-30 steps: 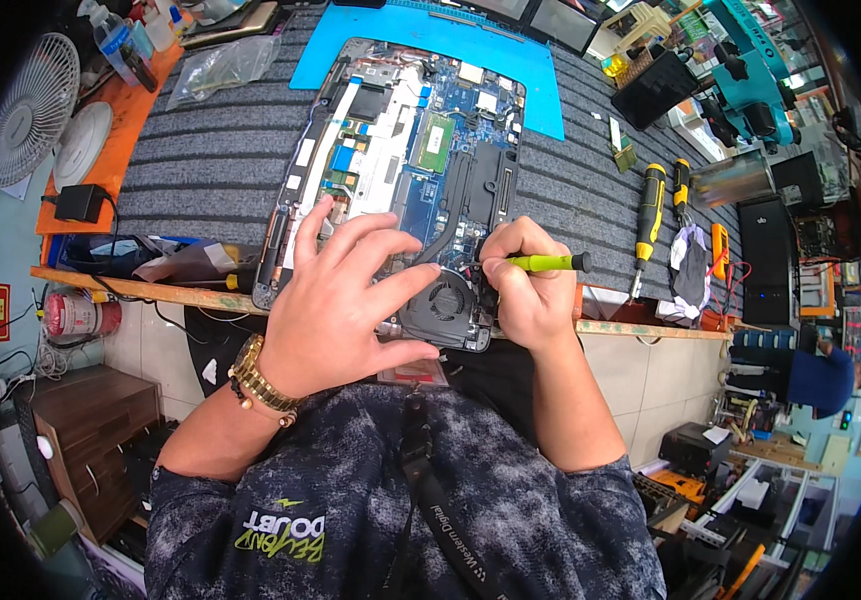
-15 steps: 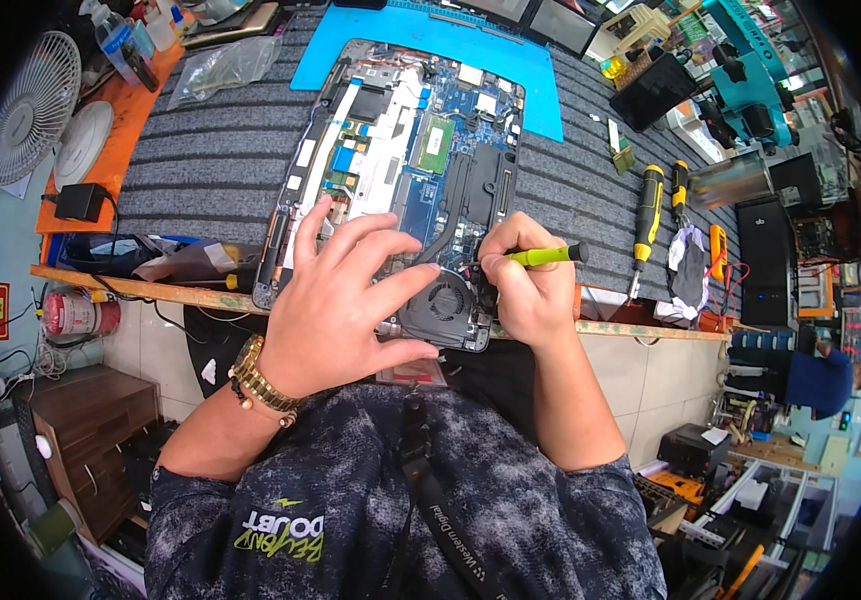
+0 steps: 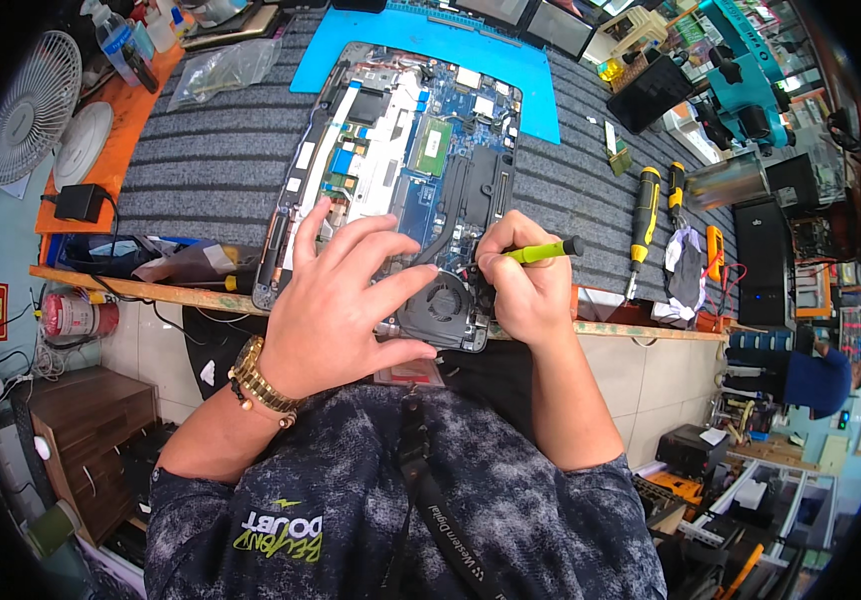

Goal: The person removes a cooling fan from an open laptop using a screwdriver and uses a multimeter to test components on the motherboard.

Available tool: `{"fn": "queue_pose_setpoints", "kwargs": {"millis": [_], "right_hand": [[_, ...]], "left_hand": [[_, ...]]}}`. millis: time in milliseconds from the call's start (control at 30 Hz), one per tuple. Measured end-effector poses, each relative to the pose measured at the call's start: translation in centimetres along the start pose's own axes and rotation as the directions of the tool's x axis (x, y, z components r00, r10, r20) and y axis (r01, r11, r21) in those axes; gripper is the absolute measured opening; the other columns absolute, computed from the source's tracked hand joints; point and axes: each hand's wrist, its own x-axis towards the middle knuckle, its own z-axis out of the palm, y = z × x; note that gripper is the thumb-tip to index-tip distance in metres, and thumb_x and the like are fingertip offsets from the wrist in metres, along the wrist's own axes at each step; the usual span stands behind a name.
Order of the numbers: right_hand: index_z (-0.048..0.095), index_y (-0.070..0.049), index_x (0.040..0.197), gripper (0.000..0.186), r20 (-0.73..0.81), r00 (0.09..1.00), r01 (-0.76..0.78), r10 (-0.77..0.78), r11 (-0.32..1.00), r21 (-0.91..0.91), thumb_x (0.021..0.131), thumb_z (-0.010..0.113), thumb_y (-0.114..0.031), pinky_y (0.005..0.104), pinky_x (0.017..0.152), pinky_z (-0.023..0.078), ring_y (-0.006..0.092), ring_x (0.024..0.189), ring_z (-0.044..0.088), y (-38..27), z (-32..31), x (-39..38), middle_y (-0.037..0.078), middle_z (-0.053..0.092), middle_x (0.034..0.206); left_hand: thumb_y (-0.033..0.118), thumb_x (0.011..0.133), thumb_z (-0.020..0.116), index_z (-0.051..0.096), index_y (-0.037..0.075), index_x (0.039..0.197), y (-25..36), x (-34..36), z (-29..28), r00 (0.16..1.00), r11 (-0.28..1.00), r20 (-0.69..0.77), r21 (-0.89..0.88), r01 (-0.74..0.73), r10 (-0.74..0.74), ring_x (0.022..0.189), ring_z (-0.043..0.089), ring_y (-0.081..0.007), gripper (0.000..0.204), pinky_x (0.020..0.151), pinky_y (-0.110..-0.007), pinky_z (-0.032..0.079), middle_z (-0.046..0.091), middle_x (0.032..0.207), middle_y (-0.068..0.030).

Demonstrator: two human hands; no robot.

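Note:
An opened laptop base (image 3: 351, 130) lies in front of me with its blue board and cooling fan (image 3: 436, 305) exposed. My left hand (image 3: 326, 300) rests over the near left part, fingers spread, with fingertips by the fan and the board's edge. At the near right corner beside the fan, my right hand (image 3: 529, 285) pinches a slim lime-green screwdriver (image 3: 541, 251) with a black end cap. The screwdriver lies at a slant, its cap pointing right. Its tip is hidden behind my fingers, so I cannot tell what it touches.
Under the laptop's far end lies a blue mat (image 3: 316, 62) on a ribbed grey bench cover (image 3: 201, 150). To the right are a yellow-black screwdriver (image 3: 645, 225), a crumpled cloth (image 3: 686, 270) and a teal microscope (image 3: 746, 85). A fan (image 3: 31, 105) stands left; a person (image 3: 819, 385) is far right.
The screwdriver's capped end has tipped slightly up and left in my right hand. My left hand keeps its place on the laptop.

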Motion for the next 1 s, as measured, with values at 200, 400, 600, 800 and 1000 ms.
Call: {"fn": "queue_pose_setpoints", "kwargs": {"millis": [200,400,600,800,1000], "right_hand": [[0.064,-0.002,0.086,0.011,0.014,1.000,-0.001,0.000,1.000,0.005,0.097,0.062,0.000,0.0325,0.061,0.047,0.0113,0.067,0.059,0.0,-0.1,0.1,0.004,0.064,0.072],[0.063,-0.002,0.085,0.011,0.019,1.000,-0.008,0.007,1.000,0.011,0.096,0.062,-0.001,0.0324,0.060,0.047,0.0109,0.066,0.059,-0.2,-0.1,0.2,0.004,0.064,0.072],[0.058,-0.003,0.082,0.007,0.048,0.992,-0.113,0.113,0.994,0.008,0.087,0.058,0.001,0.0297,0.064,0.042,0.0100,0.070,0.051,-0.4,-0.2,-0.3,0.004,0.063,0.079],[0.057,-0.004,0.093,0.006,0.005,0.997,-0.070,0.072,0.942,0.329,0.094,0.059,0.002,0.0292,0.064,0.042,0.0115,0.070,0.049,0.8,-0.4,-0.7,0.009,0.063,0.083],[0.059,-0.002,0.113,0.007,-0.063,0.998,0.010,0.022,0.881,0.473,0.109,0.065,-0.004,0.0278,0.064,0.048,0.0120,0.074,0.056,-0.6,-2.6,-2.1,0.011,0.065,0.095]], "left_hand": [[0.056,0.074,0.095,0.082,0.017,0.128,0.0,0.0,0.0,1.000,1.000,-0.006,-0.004,-0.002,0.002,0.143,0.059,-0.0295,0.067,0.131,-0.069,0.025,0.069,0.134,-0.0048],[0.054,0.073,0.096,0.082,0.017,0.127,0.1,0.0,0.0,1.000,1.000,-0.010,-0.008,-0.001,0.001,0.143,0.059,-0.0291,0.067,0.131,-0.069,0.025,0.069,0.134,-0.0045],[0.053,0.073,0.096,0.082,0.017,0.128,0.1,0.1,-0.1,1.000,1.000,-0.009,-0.008,0.000,0.000,0.143,0.059,-0.0291,0.067,0.131,-0.069,0.025,0.068,0.134,-0.0044],[0.053,0.074,0.096,0.081,0.017,0.129,0.2,0.1,0.0,1.000,1.000,0.004,-0.016,-0.011,0.011,0.143,0.059,-0.0297,0.067,0.131,-0.069,0.025,0.068,0.133,-0.0046],[0.058,0.072,0.098,0.082,0.014,0.126,0.1,0.2,-0.6,1.000,0.999,-0.002,-0.030,-0.011,0.011,0.142,0.062,-0.0330,0.071,0.133,-0.066,0.024,0.070,0.131,-0.0061]]}}
